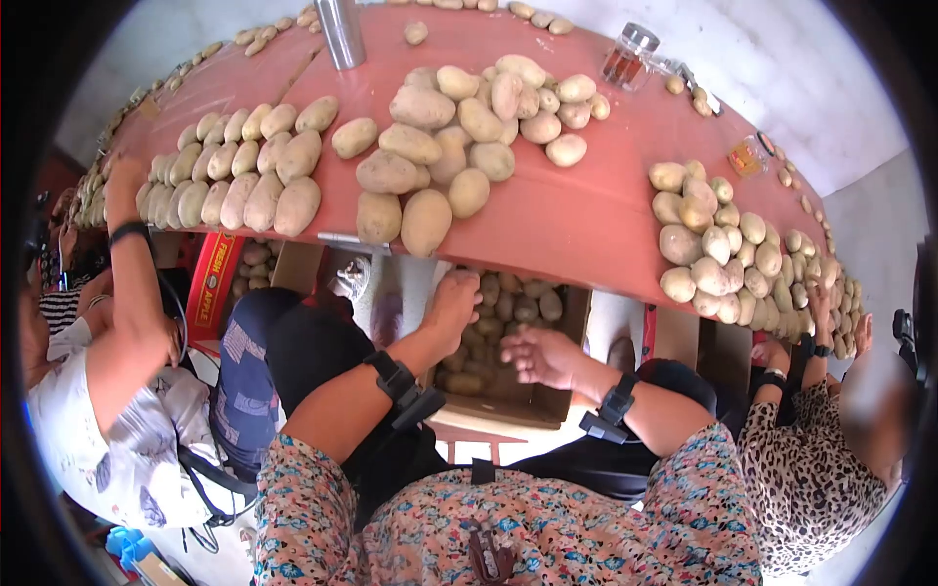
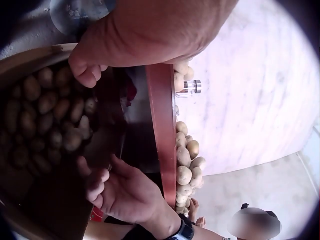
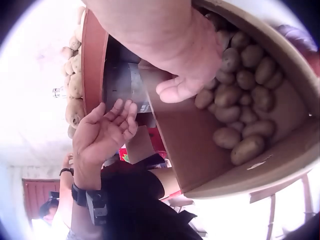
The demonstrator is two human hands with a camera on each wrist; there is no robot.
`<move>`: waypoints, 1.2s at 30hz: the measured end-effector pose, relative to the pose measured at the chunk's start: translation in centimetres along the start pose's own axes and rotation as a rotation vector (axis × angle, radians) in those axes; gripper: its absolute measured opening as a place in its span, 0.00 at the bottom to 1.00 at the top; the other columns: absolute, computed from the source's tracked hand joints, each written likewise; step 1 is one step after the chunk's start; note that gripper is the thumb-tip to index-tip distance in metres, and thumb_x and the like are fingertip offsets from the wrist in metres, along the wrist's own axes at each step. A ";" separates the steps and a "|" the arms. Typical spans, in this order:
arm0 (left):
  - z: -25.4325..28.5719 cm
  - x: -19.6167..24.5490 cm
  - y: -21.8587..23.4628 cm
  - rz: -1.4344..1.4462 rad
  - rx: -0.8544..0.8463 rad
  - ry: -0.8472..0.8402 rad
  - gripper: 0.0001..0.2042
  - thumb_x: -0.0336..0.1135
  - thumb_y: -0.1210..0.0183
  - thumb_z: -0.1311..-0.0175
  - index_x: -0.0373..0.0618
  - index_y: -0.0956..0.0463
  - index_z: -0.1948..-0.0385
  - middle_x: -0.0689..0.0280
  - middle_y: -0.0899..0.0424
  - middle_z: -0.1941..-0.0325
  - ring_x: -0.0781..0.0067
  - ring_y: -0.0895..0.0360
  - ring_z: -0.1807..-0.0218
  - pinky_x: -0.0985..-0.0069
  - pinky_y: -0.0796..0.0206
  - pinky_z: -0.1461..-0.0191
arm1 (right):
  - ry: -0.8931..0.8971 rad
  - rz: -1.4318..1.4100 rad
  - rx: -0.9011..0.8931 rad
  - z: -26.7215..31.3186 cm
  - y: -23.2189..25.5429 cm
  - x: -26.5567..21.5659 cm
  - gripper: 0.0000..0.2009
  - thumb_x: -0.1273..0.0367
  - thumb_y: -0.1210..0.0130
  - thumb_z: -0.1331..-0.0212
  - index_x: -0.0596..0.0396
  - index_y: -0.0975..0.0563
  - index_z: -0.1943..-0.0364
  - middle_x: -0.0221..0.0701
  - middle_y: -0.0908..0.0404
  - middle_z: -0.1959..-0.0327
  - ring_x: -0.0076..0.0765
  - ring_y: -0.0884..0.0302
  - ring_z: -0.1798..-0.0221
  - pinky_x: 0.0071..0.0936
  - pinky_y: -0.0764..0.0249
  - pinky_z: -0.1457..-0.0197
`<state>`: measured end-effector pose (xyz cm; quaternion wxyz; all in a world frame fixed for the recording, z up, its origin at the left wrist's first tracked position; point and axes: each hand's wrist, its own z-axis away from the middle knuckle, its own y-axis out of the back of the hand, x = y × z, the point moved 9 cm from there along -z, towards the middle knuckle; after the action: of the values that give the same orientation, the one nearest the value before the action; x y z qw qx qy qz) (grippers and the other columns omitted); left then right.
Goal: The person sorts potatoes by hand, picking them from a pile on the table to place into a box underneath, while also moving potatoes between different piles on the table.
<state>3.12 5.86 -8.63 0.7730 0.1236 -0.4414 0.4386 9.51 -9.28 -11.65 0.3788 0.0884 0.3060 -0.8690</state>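
Both hands are over a cardboard box [image 1: 532,415] of potatoes [image 1: 484,337] below the table edge. My left hand [image 1: 454,303] is above the box's left side; in the right wrist view the left hand [image 3: 107,132] shows an empty palm with fingers loosely bent. My right hand [image 1: 542,356] hangs over the box's right part; in the left wrist view the right hand [image 2: 127,195] has relaxed, partly bent fingers and nothing in them. A loose pile of potatoes [image 1: 410,144] lies on the red table [image 1: 547,225] above the box.
Rows of potatoes [image 1: 262,202] stand at the table's left, and another pile [image 1: 718,244] at its right. A metal tumbler [image 1: 339,34] and a glass jar [image 1: 628,57] are farther back. People sit on both sides, and a red box [image 1: 210,283] is at the left.
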 end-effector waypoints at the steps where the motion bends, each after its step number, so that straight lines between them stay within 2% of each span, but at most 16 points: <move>1: -0.2 -0.2 -0.2 -0.010 -0.019 -0.004 0.17 0.42 0.52 0.42 0.48 0.35 0.52 0.67 0.31 0.53 0.73 0.32 0.54 0.73 0.38 0.59 | 0.012 0.121 -0.065 0.6 -1.9 -0.4 0.19 0.58 0.62 0.34 0.61 0.31 0.53 0.33 0.24 0.66 0.23 0.34 0.74 0.23 0.32 0.69; 6: -0.9 -1.3 -1.4 0.001 -0.033 -0.030 0.17 0.43 0.51 0.41 0.47 0.35 0.53 0.67 0.30 0.53 0.74 0.32 0.54 0.74 0.38 0.60 | 0.216 0.600 -0.313 4.6 -8.0 -5.0 0.18 0.57 0.56 0.36 0.58 0.27 0.55 0.28 0.24 0.69 0.18 0.33 0.74 0.16 0.33 0.69; 8: -1.1 -1.1 -1.6 0.033 -0.036 -0.040 0.17 0.43 0.51 0.41 0.47 0.35 0.53 0.67 0.30 0.54 0.74 0.31 0.55 0.74 0.38 0.61 | 0.366 0.758 -0.443 6.8 -10.3 -8.0 0.17 0.57 0.54 0.37 0.55 0.25 0.55 0.25 0.24 0.69 0.17 0.32 0.72 0.14 0.33 0.68; 9: -0.7 -1.0 -2.6 -0.001 -0.126 -0.008 0.16 0.42 0.52 0.41 0.47 0.35 0.54 0.67 0.30 0.55 0.74 0.31 0.56 0.74 0.37 0.61 | 0.526 0.818 -0.403 9.2 -11.9 -10.7 0.15 0.58 0.53 0.37 0.54 0.25 0.56 0.23 0.25 0.70 0.15 0.31 0.72 0.13 0.33 0.68; 10: -0.1 -1.1 -3.6 -0.035 -0.215 0.024 0.16 0.42 0.52 0.41 0.47 0.34 0.54 0.68 0.30 0.56 0.75 0.30 0.58 0.75 0.37 0.62 | 0.638 0.732 -0.291 9.4 -11.2 -12.8 0.15 0.58 0.53 0.37 0.54 0.25 0.57 0.22 0.25 0.71 0.15 0.31 0.71 0.13 0.34 0.68; 11: 0.4 -1.2 -3.0 -0.055 -0.052 0.011 0.14 0.41 0.52 0.41 0.47 0.34 0.55 0.69 0.29 0.58 0.76 0.30 0.59 0.74 0.37 0.63 | 0.680 0.699 -0.177 9.7 -10.1 -15.0 0.14 0.60 0.53 0.37 0.55 0.25 0.58 0.22 0.25 0.71 0.15 0.31 0.70 0.13 0.34 0.68; 13: 0.6 -1.2 -3.8 -0.072 -0.051 0.020 0.14 0.40 0.52 0.41 0.47 0.34 0.56 0.69 0.29 0.58 0.76 0.30 0.59 0.74 0.37 0.63 | 0.879 0.707 0.081 10.1 -7.5 -19.4 0.14 0.61 0.53 0.37 0.55 0.26 0.57 0.22 0.26 0.71 0.14 0.31 0.69 0.12 0.35 0.68; 15: 0.9 -1.4 -4.5 -0.085 -0.060 0.034 0.13 0.39 0.52 0.41 0.47 0.34 0.55 0.69 0.29 0.59 0.75 0.30 0.58 0.73 0.37 0.63 | 0.996 0.742 0.319 9.5 -4.5 -23.1 0.15 0.63 0.51 0.40 0.56 0.29 0.53 0.29 0.24 0.67 0.25 0.26 0.67 0.22 0.31 0.65; 16: 0.8 -1.5 -4.6 -0.090 -0.053 0.029 0.13 0.39 0.52 0.41 0.47 0.34 0.55 0.69 0.29 0.59 0.75 0.30 0.58 0.73 0.37 0.63 | 1.002 0.738 0.311 9.1 -4.1 -24.2 0.15 0.63 0.51 0.40 0.56 0.29 0.53 0.29 0.24 0.67 0.25 0.26 0.67 0.22 0.31 0.65; 18: 0.7 -1.6 -5.1 -0.103 -0.082 0.025 0.13 0.38 0.52 0.41 0.47 0.34 0.55 0.69 0.29 0.59 0.75 0.29 0.57 0.73 0.37 0.63 | 1.112 1.235 0.842 10.7 -3.7 -26.9 0.19 0.64 0.49 0.43 0.56 0.32 0.49 0.40 0.27 0.57 0.42 0.25 0.59 0.35 0.30 0.55; 21: 1.3 -1.5 -5.5 -0.119 -0.119 0.036 0.13 0.38 0.53 0.40 0.46 0.34 0.55 0.68 0.29 0.58 0.74 0.29 0.56 0.73 0.37 0.61 | 1.111 1.345 0.897 10.4 -4.5 -29.0 0.23 0.65 0.48 0.46 0.53 0.35 0.45 0.47 0.35 0.46 0.53 0.31 0.48 0.44 0.35 0.45; 25: 2.1 -1.5 -5.8 -0.164 -0.157 0.047 0.15 0.40 0.54 0.38 0.43 0.35 0.53 0.65 0.30 0.54 0.70 0.29 0.51 0.71 0.36 0.57 | 1.058 1.341 0.944 9.1 -5.3 -31.2 0.26 0.65 0.47 0.46 0.50 0.38 0.41 0.45 0.40 0.40 0.51 0.37 0.41 0.42 0.38 0.39; 27: 2.4 -1.6 -5.8 -0.182 -0.180 0.044 0.16 0.41 0.54 0.37 0.43 0.35 0.52 0.63 0.29 0.52 0.68 0.30 0.49 0.69 0.36 0.55 | 1.038 1.392 0.855 7.8 -6.1 -31.6 0.30 0.66 0.46 0.47 0.49 0.42 0.38 0.43 0.43 0.37 0.50 0.42 0.37 0.41 0.40 0.37; 31: 2.9 -1.3 -5.8 -0.151 -0.191 0.077 0.16 0.40 0.53 0.36 0.41 0.35 0.51 0.61 0.29 0.50 0.68 0.30 0.48 0.70 0.36 0.54 | 1.100 1.450 0.845 5.9 -6.8 -32.4 0.32 0.67 0.44 0.49 0.49 0.43 0.37 0.43 0.44 0.36 0.50 0.45 0.35 0.41 0.42 0.35; 33: 3.2 -0.8 -5.6 -0.147 -0.195 0.073 0.16 0.40 0.53 0.36 0.41 0.35 0.51 0.61 0.29 0.50 0.68 0.30 0.48 0.70 0.36 0.54 | 1.161 1.463 0.932 6.6 -7.5 -32.3 0.29 0.67 0.44 0.50 0.54 0.39 0.42 0.46 0.38 0.41 0.53 0.39 0.41 0.41 0.40 0.37; 36: 3.5 -0.6 -5.4 -0.132 -0.199 0.075 0.16 0.41 0.53 0.36 0.41 0.36 0.51 0.61 0.29 0.50 0.68 0.30 0.49 0.71 0.37 0.54 | 1.044 1.451 0.961 6.8 -7.6 -32.4 0.26 0.67 0.44 0.50 0.56 0.36 0.45 0.47 0.35 0.46 0.53 0.37 0.44 0.42 0.39 0.39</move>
<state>5.26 0.35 -5.97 0.8246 0.0583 -0.4444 0.3452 27.21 10.20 9.78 0.5582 0.7646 -0.0761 -0.3131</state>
